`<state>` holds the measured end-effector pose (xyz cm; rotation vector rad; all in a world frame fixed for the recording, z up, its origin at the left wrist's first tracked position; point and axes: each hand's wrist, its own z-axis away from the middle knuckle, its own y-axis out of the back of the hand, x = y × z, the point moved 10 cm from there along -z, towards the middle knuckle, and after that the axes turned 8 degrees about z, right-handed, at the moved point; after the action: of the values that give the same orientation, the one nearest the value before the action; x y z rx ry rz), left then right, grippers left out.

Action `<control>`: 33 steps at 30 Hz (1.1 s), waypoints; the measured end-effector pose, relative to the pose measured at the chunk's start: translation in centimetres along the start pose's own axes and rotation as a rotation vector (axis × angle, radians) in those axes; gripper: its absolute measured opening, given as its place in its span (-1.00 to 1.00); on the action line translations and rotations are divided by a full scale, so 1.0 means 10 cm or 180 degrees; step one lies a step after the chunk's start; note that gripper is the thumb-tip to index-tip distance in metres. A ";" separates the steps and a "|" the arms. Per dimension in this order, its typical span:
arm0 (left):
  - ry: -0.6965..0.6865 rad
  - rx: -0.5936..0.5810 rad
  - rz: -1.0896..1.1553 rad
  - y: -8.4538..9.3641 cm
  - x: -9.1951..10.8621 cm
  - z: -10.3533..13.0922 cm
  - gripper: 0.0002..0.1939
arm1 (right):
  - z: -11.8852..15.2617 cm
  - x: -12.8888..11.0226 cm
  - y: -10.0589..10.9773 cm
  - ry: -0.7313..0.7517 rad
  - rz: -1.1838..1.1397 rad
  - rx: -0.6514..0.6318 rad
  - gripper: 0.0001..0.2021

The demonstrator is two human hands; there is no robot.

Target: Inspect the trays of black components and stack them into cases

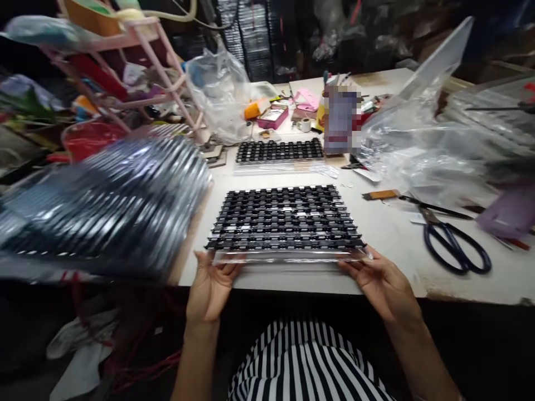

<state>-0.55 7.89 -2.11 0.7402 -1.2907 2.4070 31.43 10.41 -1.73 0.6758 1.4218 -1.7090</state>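
Note:
A clear plastic tray (pixel 292 256) filled with rows of small black parts (pixel 284 217) lies over the front edge of the white table. My left hand (pixel 212 284) holds its near left corner, fingers under the rim. At the near right corner my right hand (pixel 382 281) grips the tray in the same way, thumb by the edge. Behind it sits a second tray of black parts (pixel 280 150), touched by neither hand.
Stacked shiny plastic trays (pixel 100 206) fill the left side. Dark-handled scissors (pixel 455 245) and a cutter with an orange handle (pixel 381 195) lie at the right. Plastic bags (pixel 430 150), a pink rack (pixel 167 83) and a pink box (pixel 272 117) stand further back.

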 end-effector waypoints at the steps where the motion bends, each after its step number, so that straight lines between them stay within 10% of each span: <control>1: 0.0000 -0.0038 0.0010 0.00 0.00 0.00 -0.52 | 0.00 0.01 0.02 -0.0026 -0.0005 0.0050 -0.72; 8: 0.0200 -0.0233 0.0295 0.05 0.02 0.08 -0.69 | 0.33 0.09 0.02 -0.0200 0.0135 0.0484 -0.83; 16: -0.0875 0.0087 0.0116 0.02 0.36 0.14 -0.45 | 0.81 0.85 -0.50 -0.1005 0.2386 -0.0856 -0.53; 19: -0.1068 0.0400 -0.0271 0.06 0.33 0.32 -0.59 | 0.70 0.51 -0.51 -0.0454 0.3215 -0.1005 -0.53; 24: -0.0570 0.0305 -0.0717 0.11 -0.17 0.66 -0.59 | 0.08 -0.66 -0.30 0.1444 0.3622 0.0365 -0.69; 28: -0.0486 0.0084 -0.0936 0.10 -0.20 0.66 -0.46 | -0.27 -0.68 -0.41 0.1655 0.4288 0.0220 -0.70; 33: -0.0706 -0.0072 -0.2595 -0.19 0.40 0.08 -0.33 | 0.11 -0.24 -0.69 0.0841 0.3995 -0.0836 -0.67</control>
<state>-2.66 8.37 1.84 1.2552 -0.8356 1.6781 27.02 10.23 4.25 1.2915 0.9478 -0.4545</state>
